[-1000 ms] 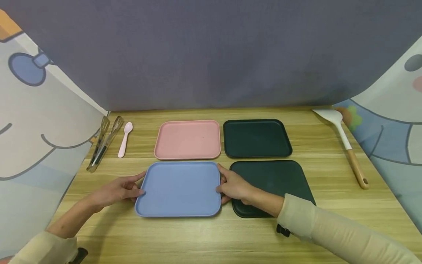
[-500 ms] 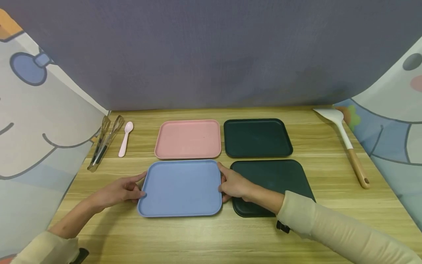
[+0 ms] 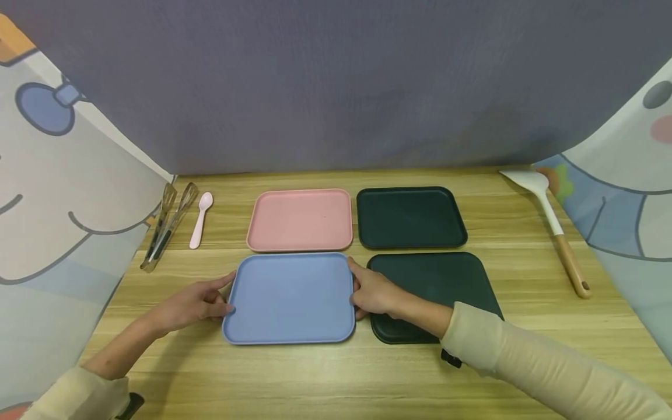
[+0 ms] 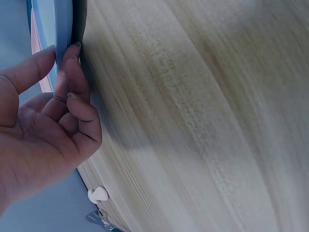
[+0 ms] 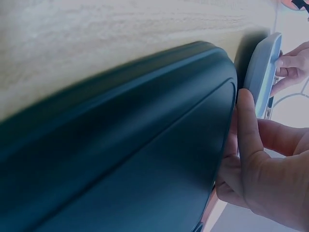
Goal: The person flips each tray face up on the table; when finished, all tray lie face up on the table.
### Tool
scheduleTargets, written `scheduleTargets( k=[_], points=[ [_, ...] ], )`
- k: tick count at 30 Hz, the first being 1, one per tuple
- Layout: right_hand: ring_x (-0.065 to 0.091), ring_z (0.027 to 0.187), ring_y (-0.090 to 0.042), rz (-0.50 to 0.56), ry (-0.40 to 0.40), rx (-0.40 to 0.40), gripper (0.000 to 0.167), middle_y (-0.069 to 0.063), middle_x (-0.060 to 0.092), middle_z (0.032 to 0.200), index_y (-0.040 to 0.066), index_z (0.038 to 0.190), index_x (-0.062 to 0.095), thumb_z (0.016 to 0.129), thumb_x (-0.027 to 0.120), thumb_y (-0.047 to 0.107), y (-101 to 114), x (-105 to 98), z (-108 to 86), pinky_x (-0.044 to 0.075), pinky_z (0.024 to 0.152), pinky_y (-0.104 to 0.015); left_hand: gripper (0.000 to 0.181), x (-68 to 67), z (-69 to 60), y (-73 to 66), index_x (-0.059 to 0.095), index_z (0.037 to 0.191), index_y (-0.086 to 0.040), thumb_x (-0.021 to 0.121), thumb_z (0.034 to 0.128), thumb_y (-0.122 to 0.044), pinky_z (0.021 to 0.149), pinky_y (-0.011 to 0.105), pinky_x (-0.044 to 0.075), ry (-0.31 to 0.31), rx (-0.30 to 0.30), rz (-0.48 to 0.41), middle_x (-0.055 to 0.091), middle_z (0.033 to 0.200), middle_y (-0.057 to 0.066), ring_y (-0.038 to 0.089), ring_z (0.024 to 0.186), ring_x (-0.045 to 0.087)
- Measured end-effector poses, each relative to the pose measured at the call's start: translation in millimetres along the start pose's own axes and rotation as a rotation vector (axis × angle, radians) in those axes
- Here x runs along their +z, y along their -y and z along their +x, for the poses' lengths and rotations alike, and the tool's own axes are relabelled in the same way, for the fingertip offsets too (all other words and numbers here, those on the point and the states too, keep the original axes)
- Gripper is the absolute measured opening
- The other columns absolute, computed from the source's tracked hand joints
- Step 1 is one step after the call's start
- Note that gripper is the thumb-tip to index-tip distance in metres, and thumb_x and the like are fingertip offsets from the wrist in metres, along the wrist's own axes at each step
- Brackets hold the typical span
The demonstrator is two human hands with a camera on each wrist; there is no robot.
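Note:
A blue tray [image 3: 291, 300] lies at the front left of a group of trays, held between both hands. My left hand [image 3: 191, 303] pinches its left edge; in the left wrist view the thumb is on the rim of the blue tray [image 4: 63, 26] and fingertips sit under it. On the opposite side, my right hand [image 3: 374, 291] grips the right edge, its forearm passing over the front dark green tray [image 3: 430, 280]. Part of the right fingers is hidden beneath that hand. Close behind the blue tray is a pink tray [image 3: 300, 220].
Another dark green tray [image 3: 411, 217] is at the back, right of the pink one. Metal tongs [image 3: 167, 227] and a pink spoon [image 3: 200, 220] lie at the left. A white spatula [image 3: 548, 224] with a wooden handle lies along the table's right side. Fabric walls enclose the wooden table [image 3: 294, 385].
The blue tray has shifted slightly right and a little back, nearer the pink tray and the front dark green tray. Both hands keep hold of its edges.

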State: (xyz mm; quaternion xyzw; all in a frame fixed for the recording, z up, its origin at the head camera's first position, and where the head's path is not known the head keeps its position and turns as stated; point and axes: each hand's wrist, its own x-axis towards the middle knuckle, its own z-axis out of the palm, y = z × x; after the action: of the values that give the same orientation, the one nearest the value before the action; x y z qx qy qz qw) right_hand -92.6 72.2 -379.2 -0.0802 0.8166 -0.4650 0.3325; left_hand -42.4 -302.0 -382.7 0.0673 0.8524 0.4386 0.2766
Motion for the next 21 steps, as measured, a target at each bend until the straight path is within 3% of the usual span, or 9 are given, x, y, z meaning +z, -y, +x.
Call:
scheduleTargets(
  k=[21],
  points=[
    [0.06, 0.046, -0.017, -0.156, -0.007, -0.035, 0.088, -0.012, 0.051, 0.081, 0.007, 0.161, 0.014, 0.086, 0.054, -0.013, 0.7, 0.4, -0.8, 0.053, 0.048, -0.03, 0.086, 7.1, -4.4, -5.3, 0.02, 0.156, 0.006, 0.071, 0.0928, -0.021, 0.057, 0.024, 0.039, -0.054, -0.036, 0.124, 0.059, 0.074, 0.004, 0.008, 0.064, 0.045]
  ],
)
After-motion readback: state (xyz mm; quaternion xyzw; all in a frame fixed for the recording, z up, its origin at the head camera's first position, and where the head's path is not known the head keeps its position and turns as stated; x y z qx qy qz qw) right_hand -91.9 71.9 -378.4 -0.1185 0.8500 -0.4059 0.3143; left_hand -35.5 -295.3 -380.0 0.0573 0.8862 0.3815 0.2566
